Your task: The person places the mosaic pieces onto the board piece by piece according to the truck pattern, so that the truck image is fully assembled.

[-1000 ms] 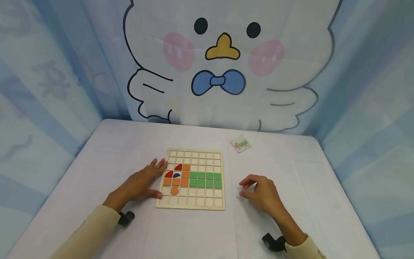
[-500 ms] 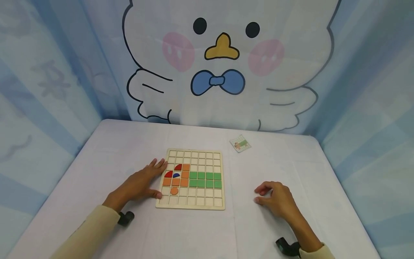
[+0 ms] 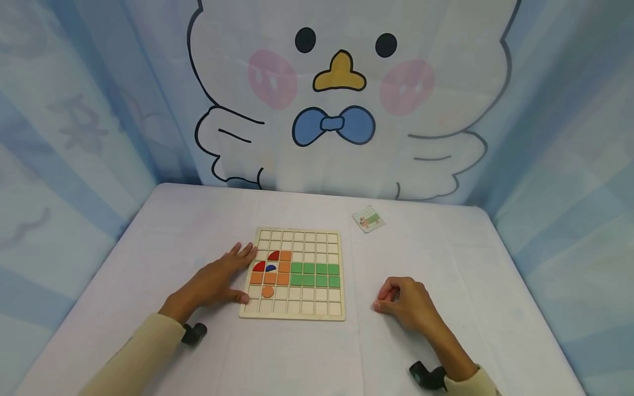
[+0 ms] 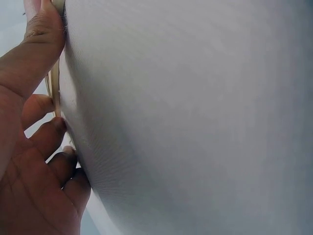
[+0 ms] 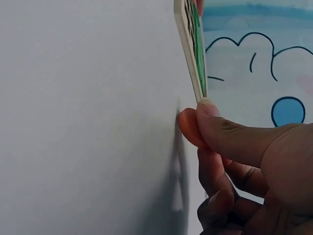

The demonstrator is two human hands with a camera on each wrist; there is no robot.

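Observation:
A wooden grid board (image 3: 302, 309) lies on the white table, holding orange squares (image 3: 284, 267), green squares (image 3: 315, 275), red quarter-round pieces (image 3: 259, 267), a blue half-round piece (image 3: 271, 268) and one orange disc (image 3: 268, 291). My left hand (image 3: 218, 280) rests along the board's left edge, fingers spread and thumb near the lower corner. To the right of the board, my right hand (image 3: 408, 302) is just above the table. In the right wrist view its thumb and index finger pinch another orange disc (image 5: 190, 127); the fingers partly cover it.
A small pattern card (image 3: 369, 219) lies behind the board, to its right. Blue printed curtains (image 3: 436, 165) enclose the table at the back and both sides.
My right hand has moved right, then back somewhat to the left, and its thumb and index finger have come together. The left hand and the board have stayed put.

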